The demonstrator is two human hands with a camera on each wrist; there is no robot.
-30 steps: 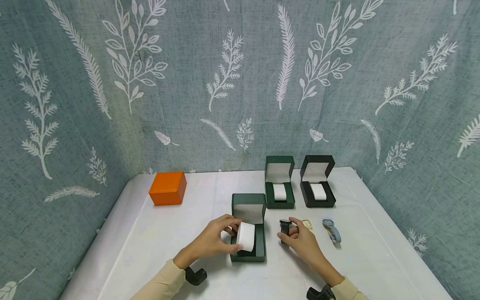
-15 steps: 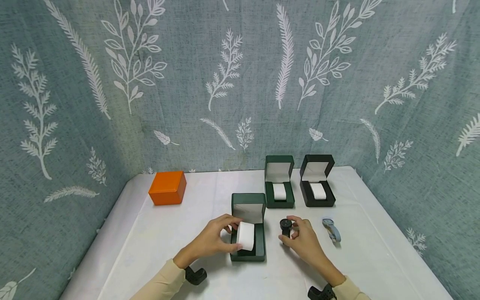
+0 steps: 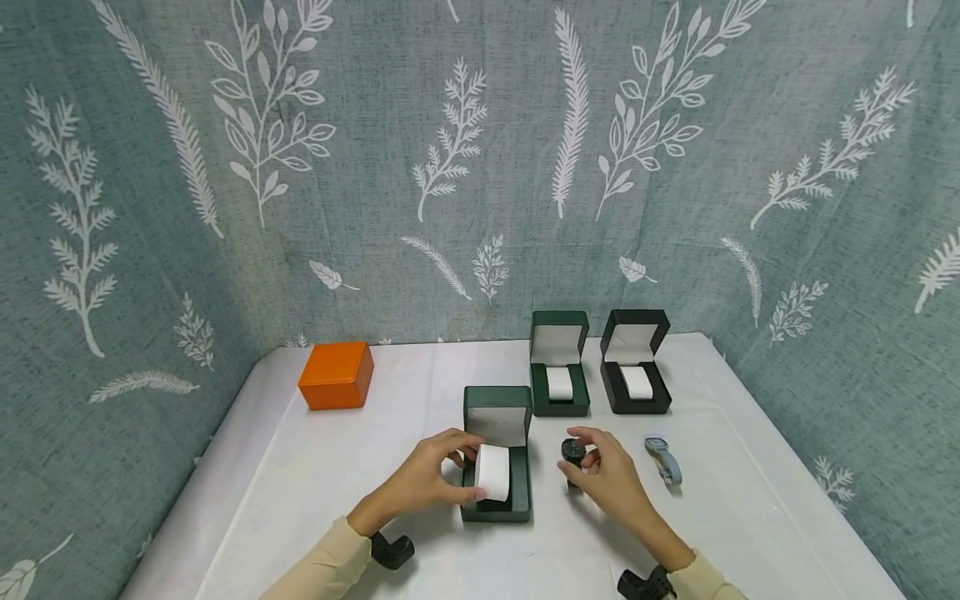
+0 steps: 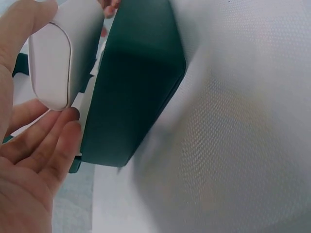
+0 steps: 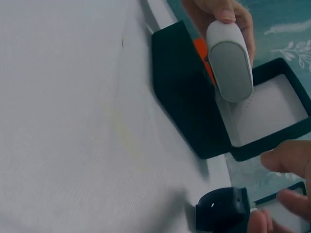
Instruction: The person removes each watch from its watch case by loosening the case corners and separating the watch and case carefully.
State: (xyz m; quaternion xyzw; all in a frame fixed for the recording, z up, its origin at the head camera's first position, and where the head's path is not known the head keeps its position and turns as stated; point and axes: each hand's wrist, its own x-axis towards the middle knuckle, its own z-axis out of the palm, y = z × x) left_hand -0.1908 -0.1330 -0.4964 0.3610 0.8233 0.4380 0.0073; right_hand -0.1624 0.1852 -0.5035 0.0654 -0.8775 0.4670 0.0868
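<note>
"Holding what, the left hand (image 3: 429, 473)?"
"White cushion (image 3: 492, 472), pinched between its fingers over the green box (image 3: 519, 500)."
"And the right hand (image 3: 611, 475)?"
"Fingers spread around the black watch (image 3: 573, 451) on the table (image 3: 300, 500)."

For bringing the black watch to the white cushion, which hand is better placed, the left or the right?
Probably the right hand: it is close by the black watch. The left hand is occupied, gripping the white cushion over the nearer open green box.
</note>
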